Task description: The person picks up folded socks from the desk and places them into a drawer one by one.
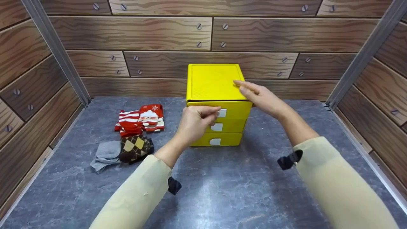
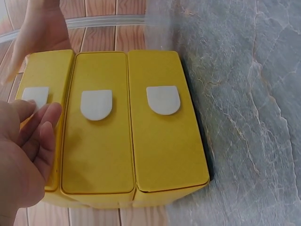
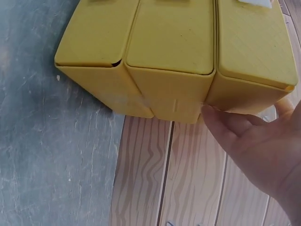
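Note:
A yellow three-drawer box (image 1: 216,79) stands upright, its drawer fronts facing me. Each front carries a white rounded tab. My left hand (image 1: 197,121) pinches the top drawer's tab (image 2: 35,93) between thumb and fingers, partly hiding it in the head view. That top drawer front (image 1: 238,109) sits under the lid with a thin dark gap along its upper edge. My right hand (image 1: 265,98) rests against the box's upper right side, fingers extended along the top edge. In the right wrist view, its fingers touch the yellow side wall (image 3: 244,94).
Left of the box lie red-and-white Santa socks (image 1: 151,117), a brown argyle sock bundle (image 1: 136,148) and grey socks (image 1: 106,154). The grey marbled tabletop (image 1: 241,190) meets wood-patterned walls (image 1: 159,33) at the back and both sides.

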`<state>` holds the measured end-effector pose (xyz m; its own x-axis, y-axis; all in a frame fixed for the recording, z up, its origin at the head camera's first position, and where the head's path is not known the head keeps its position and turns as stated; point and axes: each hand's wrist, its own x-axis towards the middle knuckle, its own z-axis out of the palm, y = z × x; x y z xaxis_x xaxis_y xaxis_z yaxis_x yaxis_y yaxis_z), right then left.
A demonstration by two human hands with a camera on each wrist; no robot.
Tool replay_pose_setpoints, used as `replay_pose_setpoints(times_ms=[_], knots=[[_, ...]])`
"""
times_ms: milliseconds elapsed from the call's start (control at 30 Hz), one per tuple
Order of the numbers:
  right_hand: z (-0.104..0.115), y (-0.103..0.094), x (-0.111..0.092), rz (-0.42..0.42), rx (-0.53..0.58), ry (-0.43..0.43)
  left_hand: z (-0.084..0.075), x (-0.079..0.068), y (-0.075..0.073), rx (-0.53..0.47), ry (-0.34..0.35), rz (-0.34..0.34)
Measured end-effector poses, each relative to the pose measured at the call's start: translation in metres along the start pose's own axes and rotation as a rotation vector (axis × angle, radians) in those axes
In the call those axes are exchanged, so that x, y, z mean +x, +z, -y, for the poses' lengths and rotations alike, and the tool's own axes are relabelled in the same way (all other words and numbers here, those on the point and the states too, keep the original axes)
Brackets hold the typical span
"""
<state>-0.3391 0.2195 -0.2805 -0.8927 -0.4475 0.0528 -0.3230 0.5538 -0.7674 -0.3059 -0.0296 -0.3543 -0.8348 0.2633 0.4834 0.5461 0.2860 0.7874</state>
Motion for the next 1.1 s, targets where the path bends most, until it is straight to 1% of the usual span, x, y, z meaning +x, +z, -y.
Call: replay_pose_setpoints(times_ms=[67, 167, 233, 333, 467, 600, 800, 967, 1100], knots=[[-0.011, 0.002, 0.000, -0.017, -0.009, -0.031, 0.000, 0.002, 0.001, 0.004, -0.006, -0.003], [-0.026, 0.008, 0.002, -0.044, 0.017, -0.042, 0.001, 0.004, 0.001, 0.011, -0.025, -0.009], [-0.039, 0.013, 0.005, -0.079, 0.032, -0.049, 0.002, 0.005, 0.000, 0.013, -0.037, -0.011], [-0.046, 0.019, 0.005, -0.144, 0.029, -0.076, 0.002, 0.006, 0.000, 0.008, -0.050, -0.005], [-0.051, 0.025, 0.005, -0.214, 0.008, -0.115, 0.002, 0.007, 0.000, -0.003, -0.055, -0.002], [-0.053, 0.029, 0.005, -0.260, -0.001, -0.153, 0.002, 0.008, -0.001, -0.004, -0.048, -0.003], [-0.057, 0.032, 0.003, -0.281, -0.010, -0.180, 0.002, 0.007, 0.002, 0.010, -0.038, -0.008], [-0.057, 0.034, 0.003, -0.307, -0.041, -0.176, 0.000, 0.006, 0.003, 0.041, -0.044, -0.021], [-0.058, 0.036, 0.003, -0.317, -0.080, -0.164, -0.001, 0.000, 0.003, 0.063, -0.033, -0.041]])
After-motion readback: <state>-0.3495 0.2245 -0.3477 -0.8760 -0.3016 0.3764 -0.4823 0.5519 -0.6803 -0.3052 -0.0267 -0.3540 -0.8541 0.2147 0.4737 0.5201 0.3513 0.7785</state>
